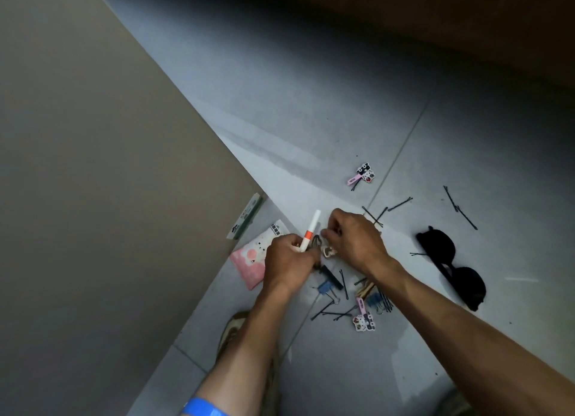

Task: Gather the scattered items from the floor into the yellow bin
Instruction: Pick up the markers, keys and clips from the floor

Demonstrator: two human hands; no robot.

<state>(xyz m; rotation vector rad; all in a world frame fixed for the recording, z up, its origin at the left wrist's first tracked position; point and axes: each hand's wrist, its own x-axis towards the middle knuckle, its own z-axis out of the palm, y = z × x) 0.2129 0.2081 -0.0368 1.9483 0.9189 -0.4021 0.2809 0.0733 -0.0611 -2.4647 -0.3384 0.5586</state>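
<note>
Both hands met low over the floor, the left hand [287, 258] gripping a white marker [310, 230], light, stiff and best held mid-barrel, while the right hand [354, 238] pinched a small clip [329, 251] between them; thin, slippery hairpins [342, 314] lay just below, the yellow bin unseen.

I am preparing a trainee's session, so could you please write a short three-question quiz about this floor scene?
1. True or false: the left hand holds a white pen with an orange band.
2. Which lies farthest right on the floor? A pink pouch; B black sunglasses; C blue binder clip
3. Is the yellow bin in view?

Key: 1 true; 2 B; 3 no.
</note>
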